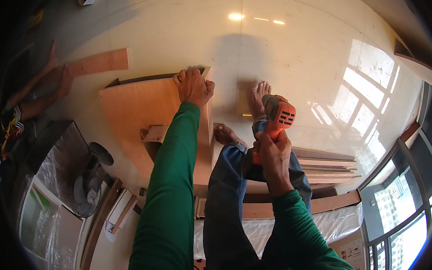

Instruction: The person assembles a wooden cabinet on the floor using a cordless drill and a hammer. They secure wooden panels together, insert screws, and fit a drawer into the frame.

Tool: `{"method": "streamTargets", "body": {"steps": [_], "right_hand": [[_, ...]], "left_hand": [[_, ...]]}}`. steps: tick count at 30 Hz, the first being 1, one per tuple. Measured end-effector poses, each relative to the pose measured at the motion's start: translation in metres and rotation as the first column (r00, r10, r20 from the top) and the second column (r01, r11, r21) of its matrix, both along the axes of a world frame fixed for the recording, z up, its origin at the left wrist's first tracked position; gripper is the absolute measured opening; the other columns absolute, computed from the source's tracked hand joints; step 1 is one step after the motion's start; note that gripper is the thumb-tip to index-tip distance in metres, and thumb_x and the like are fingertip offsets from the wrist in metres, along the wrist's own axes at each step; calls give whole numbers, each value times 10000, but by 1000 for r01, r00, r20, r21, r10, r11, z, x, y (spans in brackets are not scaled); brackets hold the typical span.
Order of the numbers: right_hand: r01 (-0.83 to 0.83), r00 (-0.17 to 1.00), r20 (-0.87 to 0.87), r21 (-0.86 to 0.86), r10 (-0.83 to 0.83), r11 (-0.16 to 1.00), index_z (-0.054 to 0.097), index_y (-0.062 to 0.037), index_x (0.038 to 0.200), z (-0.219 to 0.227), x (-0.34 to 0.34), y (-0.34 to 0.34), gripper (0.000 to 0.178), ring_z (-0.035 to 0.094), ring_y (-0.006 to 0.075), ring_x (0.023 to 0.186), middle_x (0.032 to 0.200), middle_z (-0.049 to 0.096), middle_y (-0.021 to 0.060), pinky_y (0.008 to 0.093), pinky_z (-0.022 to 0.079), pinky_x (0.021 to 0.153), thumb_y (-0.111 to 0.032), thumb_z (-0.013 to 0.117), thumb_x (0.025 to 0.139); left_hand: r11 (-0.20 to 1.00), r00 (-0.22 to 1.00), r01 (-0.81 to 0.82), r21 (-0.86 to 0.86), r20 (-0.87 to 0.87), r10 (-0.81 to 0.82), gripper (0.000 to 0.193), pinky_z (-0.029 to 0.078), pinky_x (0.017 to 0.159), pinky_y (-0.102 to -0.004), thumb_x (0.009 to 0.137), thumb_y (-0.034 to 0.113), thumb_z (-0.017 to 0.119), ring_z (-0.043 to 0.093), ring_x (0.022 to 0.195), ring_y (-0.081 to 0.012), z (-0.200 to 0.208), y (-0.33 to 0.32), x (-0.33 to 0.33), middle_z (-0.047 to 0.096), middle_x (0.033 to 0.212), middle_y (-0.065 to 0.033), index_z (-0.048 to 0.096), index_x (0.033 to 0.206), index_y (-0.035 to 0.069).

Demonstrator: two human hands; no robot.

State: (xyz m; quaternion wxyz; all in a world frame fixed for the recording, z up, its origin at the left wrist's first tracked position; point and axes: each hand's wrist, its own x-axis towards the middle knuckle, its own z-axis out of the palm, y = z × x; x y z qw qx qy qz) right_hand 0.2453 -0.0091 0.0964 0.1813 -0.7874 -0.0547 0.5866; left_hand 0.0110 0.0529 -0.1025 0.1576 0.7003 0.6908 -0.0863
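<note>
My right hand (274,157) is wrapped round the handle of an orange and grey cordless drill (281,114), held over my legs with its front end pointing away from me. My left hand (193,87) reaches forward and grips the top far corner of a light wood cabinet (128,110), fingers curled over its edge. The cabinet stands on the floor to the left of my legs. A small open box-like wooden piece (154,134) rests on it beside my left forearm. Whatever lies beneath my left fingers is hidden.
Stacked wooden boards (326,165) lie right of my legs, near a plastic-wrapped piece (342,222). A co-worker's hands (62,81) are by a reddish plank (104,61) at far left. A fan (87,191) and wrapped panels (46,229) stand lower left; windows (402,199) are at right.
</note>
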Motion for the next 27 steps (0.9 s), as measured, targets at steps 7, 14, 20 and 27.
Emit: {"method": "streamTargets", "body": {"steps": [7,14,20,27], "right_hand": [[-5,1000,-21,0,5,1000,564,-13,961,-2,-2,-5,176,631,151,668,759,631,74,302,522,604,-133,667,884],[-124,992,32,7,124,992,569,-5,976,-1,0,-13,203,661,170,707,805,633,79,312,527,621,-150,674,880],[-118,992,-44,40,120,992,565,-3,987,6,-10,-12,204,658,157,689,816,622,73,306,530,596,-138,675,881],[-138,990,14,118,137,983,562,-3,961,5,-10,-41,195,641,146,643,808,624,67,294,519,562,-124,693,883]], "left_hand": [[943,999,19,331,30,-31,447,303,1052,-671,840,429,647,532,1146,-390,32,-4,-7,630,1023,-187,589,1024,25],[808,734,-532,-255,337,589,233,525,776,-504,972,269,635,686,888,-423,76,-181,28,703,932,-204,658,1002,40],[745,733,-653,-135,136,667,528,454,1078,-517,921,208,674,525,1304,-451,79,-325,44,527,1407,-278,523,1384,6],[827,820,-563,16,141,555,1003,318,1191,-598,918,380,716,226,1496,-582,73,-204,47,115,1641,-401,140,1605,-70]]}}
